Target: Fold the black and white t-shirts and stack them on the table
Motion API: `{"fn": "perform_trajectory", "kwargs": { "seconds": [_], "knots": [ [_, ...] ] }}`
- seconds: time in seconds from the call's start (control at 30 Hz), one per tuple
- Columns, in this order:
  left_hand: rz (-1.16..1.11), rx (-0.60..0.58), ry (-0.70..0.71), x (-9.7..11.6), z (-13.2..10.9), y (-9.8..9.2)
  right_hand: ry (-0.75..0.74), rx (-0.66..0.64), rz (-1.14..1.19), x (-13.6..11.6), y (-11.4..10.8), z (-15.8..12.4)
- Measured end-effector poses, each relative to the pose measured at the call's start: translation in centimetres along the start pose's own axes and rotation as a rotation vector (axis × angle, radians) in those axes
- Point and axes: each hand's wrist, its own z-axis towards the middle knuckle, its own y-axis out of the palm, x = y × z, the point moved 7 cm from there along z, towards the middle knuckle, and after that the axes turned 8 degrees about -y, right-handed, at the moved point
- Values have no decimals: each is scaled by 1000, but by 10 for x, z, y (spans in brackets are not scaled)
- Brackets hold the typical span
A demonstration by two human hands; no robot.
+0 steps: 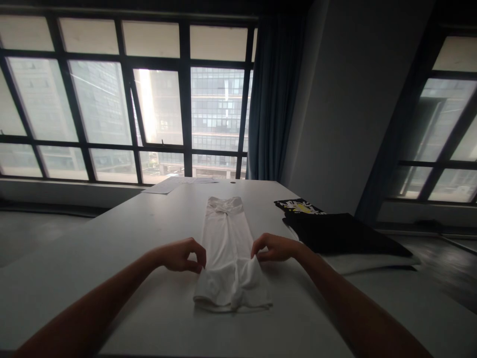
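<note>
A white garment (229,238) lies lengthwise on the table, narrow, with a gathered, knotted-looking part at its far end. Its near end spreads a little wider and shows soft folds. On its left edge my left hand (185,255) pinches the fabric between thumb and fingers. Opposite, my right hand (275,247) pinches the right edge at about the same height. Between the two hands the cloth is slightly raised and creased. The exact kind of garment cannot be made out.
The white table (149,308) runs away from me toward the windows. To the right lie folded black cloth (343,233), a black piece with a white and yellow print (300,206) and pale cloth underneath. Paper sheets (164,186) rest at the far left edge. A blue curtain (274,99) hangs behind.
</note>
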Motion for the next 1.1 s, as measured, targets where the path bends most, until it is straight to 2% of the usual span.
{"fn": "perform_trajectory", "kwargs": {
  "seconds": [0.07, 0.1, 0.2, 0.27, 0.33, 0.4, 0.5, 0.63, 0.77, 0.9, 1.0, 1.1],
  "knots": [
    [-215, 56, -68, -17, 8, -3, 50, 64, 144, 11, -2, 4],
    [-326, 137, -123, -28, 12, -7, 102, 163, 199, 19, -5, 7],
    [-560, 488, -375, -65, 18, -25, 362, 536, 209, 48, -17, 9],
    [-597, 622, -534, -84, 16, -30, 503, 642, 183, 58, -16, 9],
    [-561, 608, -591, -91, 18, -28, 539, 639, 189, 60, -13, 11],
    [-455, 545, -552, -90, 21, -24, 523, 608, 163, 58, -13, 12],
    [-152, 472, -483, -81, 24, -17, 491, 552, 15, 54, -17, 9],
    [148, 459, -384, -59, 26, -8, 472, 470, -135, 52, -15, 9],
    [241, 320, -257, -36, 25, -3, 445, 412, -243, 49, -15, 9],
    [299, 177, -230, -31, 16, -5, 419, 327, -369, 43, -21, 1],
    [354, 182, -210, -31, 13, -7, 314, 183, -344, 38, -17, -4],
    [414, 222, -169, -27, 15, -4, 227, 147, -320, 36, -13, -4]
  ]
}}
